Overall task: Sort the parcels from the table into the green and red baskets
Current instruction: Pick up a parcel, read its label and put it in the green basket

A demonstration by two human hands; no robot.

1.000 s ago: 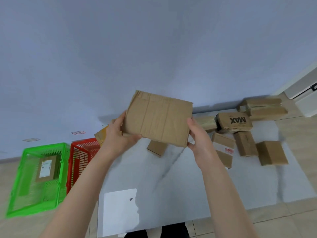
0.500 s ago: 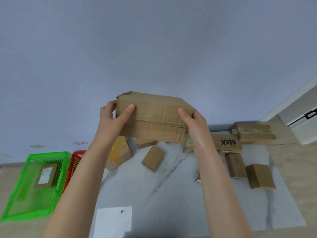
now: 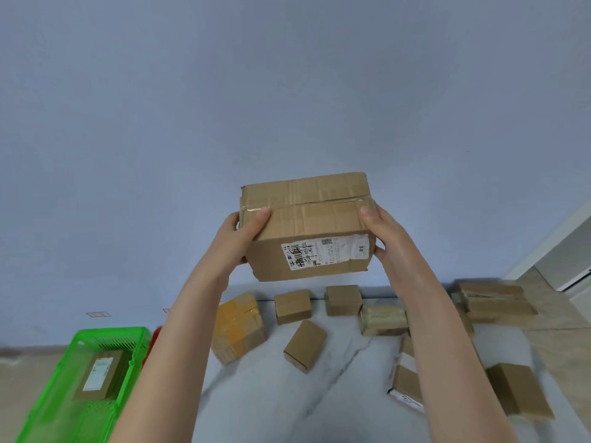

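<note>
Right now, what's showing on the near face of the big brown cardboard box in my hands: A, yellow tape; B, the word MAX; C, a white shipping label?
C: the brown cardboard box, gripped by the left hand and right hand, bears a white printed label on its near face.

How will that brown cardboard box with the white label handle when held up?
The brown cardboard box is probably stiff: its faces look flat between the left hand and right hand. Likely light, held high at its ends. Glossy tape could be slippery.
</note>
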